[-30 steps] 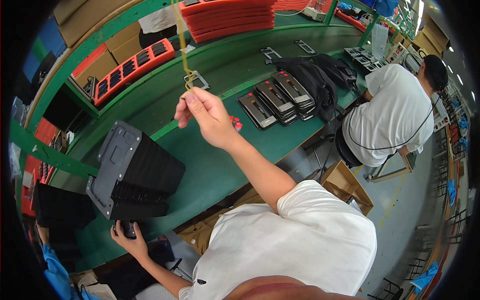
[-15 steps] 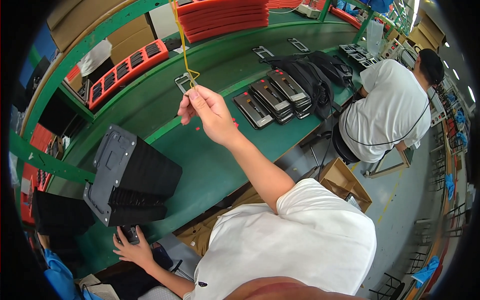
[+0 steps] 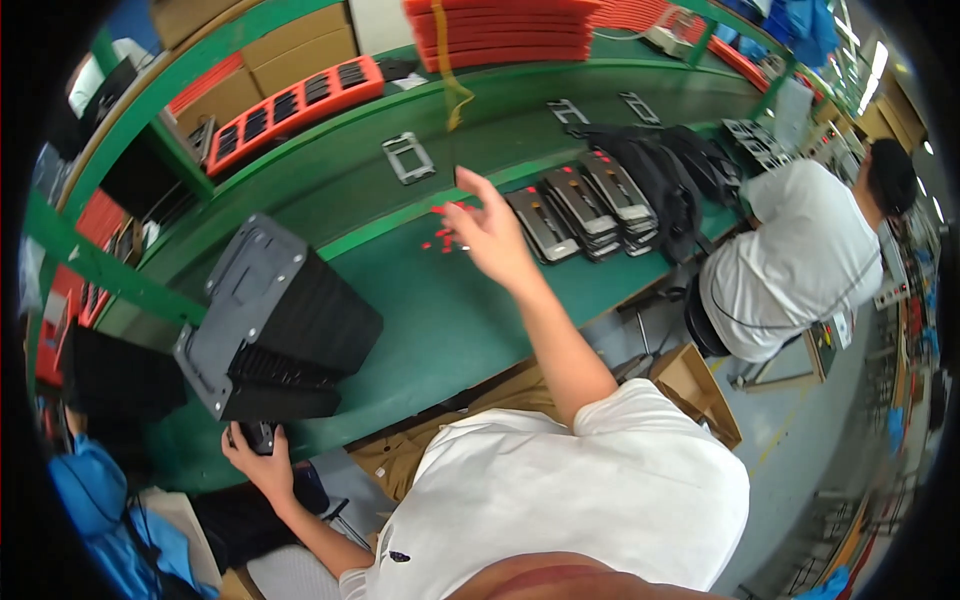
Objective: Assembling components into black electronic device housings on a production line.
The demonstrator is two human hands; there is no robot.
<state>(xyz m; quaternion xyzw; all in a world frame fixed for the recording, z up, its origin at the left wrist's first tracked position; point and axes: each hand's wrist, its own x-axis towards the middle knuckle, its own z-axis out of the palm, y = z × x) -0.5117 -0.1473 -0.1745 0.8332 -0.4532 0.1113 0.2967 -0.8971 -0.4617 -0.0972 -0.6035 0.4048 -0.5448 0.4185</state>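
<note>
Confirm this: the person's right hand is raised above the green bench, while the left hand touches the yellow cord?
Not quite: in the head view, the left hand is at a small black part by the black stack, not the yellow cord.

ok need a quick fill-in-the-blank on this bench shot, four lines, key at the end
1. The yellow cord hangs nearer to the person's ____ hand.
2. The little bits scattered on the bench are coloured ____.
3. The small part at the left hand, beside the tall stack, is coloured ____.
4. The co-worker wears a shirt coloured ____.

Missing words: right; red; black; white.
</note>
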